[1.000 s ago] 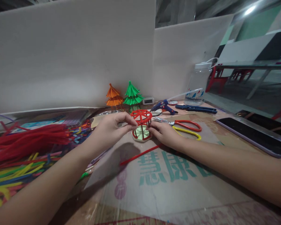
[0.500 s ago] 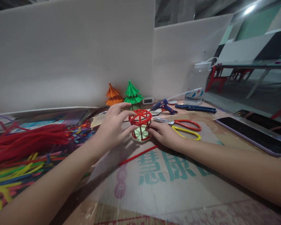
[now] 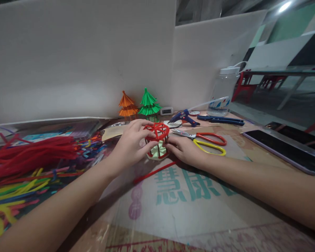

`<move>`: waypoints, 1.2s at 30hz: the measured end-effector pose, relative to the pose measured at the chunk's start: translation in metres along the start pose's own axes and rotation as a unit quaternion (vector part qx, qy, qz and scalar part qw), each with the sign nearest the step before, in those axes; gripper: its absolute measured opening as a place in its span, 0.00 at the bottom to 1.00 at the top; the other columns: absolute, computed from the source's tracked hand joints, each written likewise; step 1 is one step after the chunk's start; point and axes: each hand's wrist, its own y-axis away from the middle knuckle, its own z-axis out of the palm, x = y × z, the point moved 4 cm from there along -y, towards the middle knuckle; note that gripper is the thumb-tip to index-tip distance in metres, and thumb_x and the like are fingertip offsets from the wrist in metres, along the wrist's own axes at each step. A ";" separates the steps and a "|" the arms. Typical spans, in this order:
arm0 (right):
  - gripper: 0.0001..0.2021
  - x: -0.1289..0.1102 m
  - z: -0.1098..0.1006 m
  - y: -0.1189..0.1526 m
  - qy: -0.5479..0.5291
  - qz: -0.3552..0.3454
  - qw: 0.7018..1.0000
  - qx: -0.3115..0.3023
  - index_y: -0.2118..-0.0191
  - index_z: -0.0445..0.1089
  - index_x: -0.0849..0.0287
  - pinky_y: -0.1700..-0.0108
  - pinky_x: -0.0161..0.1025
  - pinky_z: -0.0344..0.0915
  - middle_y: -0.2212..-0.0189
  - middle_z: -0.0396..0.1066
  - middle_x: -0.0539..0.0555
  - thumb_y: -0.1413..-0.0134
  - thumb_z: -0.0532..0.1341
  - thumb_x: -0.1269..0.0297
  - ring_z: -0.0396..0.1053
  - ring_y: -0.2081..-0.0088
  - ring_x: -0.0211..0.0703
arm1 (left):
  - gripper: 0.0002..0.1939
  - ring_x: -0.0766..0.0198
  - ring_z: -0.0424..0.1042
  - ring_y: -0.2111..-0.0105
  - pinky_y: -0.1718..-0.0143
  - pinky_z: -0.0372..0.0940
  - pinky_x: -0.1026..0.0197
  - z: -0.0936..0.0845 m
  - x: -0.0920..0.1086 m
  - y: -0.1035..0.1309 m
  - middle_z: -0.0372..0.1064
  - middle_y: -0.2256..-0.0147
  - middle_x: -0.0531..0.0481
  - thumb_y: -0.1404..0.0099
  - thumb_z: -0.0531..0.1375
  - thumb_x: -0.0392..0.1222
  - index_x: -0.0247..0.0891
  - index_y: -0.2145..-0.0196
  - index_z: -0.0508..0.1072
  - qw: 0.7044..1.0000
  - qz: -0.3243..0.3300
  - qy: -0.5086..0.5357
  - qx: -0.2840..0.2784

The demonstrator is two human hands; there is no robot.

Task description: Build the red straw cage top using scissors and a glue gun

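A small red pipe-cleaner pavilion frame (image 3: 162,132) stands on a pale green base (image 3: 157,152), with a spoked ring on top and dark posts below. My left hand (image 3: 132,141) holds its left side, thumb and fingers curved against the red ring. At the lower right, the fingers of my right hand (image 3: 182,149) are closed at a post; their tips are partly hidden. In front lies a loose red pipe cleaner (image 3: 154,172). Scissors (image 3: 210,139) with red and yellow handles rest just beyond my right hand.
Behind stand an orange pagoda (image 3: 127,104) and a green pagoda (image 3: 148,104). A glue gun (image 3: 185,117), blue-handled pliers (image 3: 223,120), a water bottle (image 3: 222,94) and a phone (image 3: 283,148) are to the right. Coloured pipe cleaners (image 3: 34,155) pile up at left.
My left hand has come in closer around the frame, its fingers lower and nearer the red ring. The right hand stays at the post. The view has shifted slightly.
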 end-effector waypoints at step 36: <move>0.09 -0.004 0.001 0.003 0.003 -0.029 1.000 0.000 0.65 0.70 0.59 0.64 0.36 0.58 0.70 0.72 0.53 0.34 0.55 0.66 0.67 0.68 0.41 | 0.03 0.55 0.72 0.55 0.45 0.64 0.45 -0.008 0.010 0.000 0.78 0.59 0.49 0.33 0.62 0.37 0.42 0.65 0.76 0.985 0.124 -0.099 0.065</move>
